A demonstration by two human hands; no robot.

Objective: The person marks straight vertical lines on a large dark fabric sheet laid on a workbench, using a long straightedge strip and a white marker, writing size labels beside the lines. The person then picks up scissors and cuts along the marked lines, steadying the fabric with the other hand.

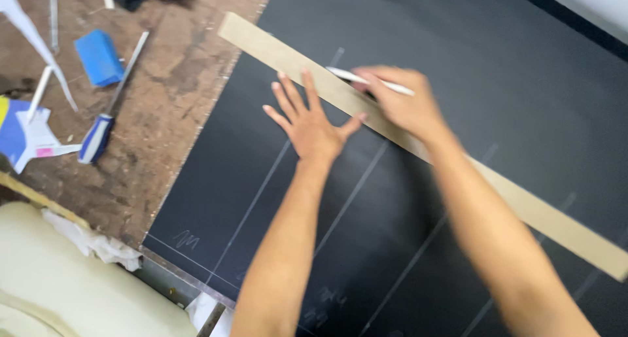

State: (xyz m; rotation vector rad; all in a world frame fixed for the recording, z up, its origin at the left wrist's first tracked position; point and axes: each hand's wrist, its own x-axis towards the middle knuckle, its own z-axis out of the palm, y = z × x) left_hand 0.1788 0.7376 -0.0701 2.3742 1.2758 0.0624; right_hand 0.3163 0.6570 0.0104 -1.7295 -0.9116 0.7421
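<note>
A large sheet of dark grey, nearly black material [497, 82] lies flat over a worn brown wooden surface [167, 108] and fills most of the view. Several thin pale chalk lines [258, 196] run lengthwise along the sheet, with a few scribbled chalk marks near its lower edge.

A long, flat, tan wooden straightedge [543, 216] lies diagonally across the sheet, from the upper left near the sheet's edge down to the lower right.

The left hand [311, 124] is spread flat, fingers fanned wide, palm pressing on the dark sheet just beside the straightedge, with the thumb reaching out to touch the strip's near edge. The right hand [402, 105] rests on top of the straightedge, fingers curled and pinching a slim white marking pencil [392, 85], which lies along the far edge of the strip; its tip is blurred by motion, so whether it touches the sheet cannot be told. Both forearms come in from the bottom of the view.

On the bare brown surface to the left lie a blue rectangular block [98, 57], a long tool with a blue-and-white handle [97, 137] and scraps of white and blue paper [26, 137]. At the lower left sits a cream-coloured padded cushion [59, 291].
</note>
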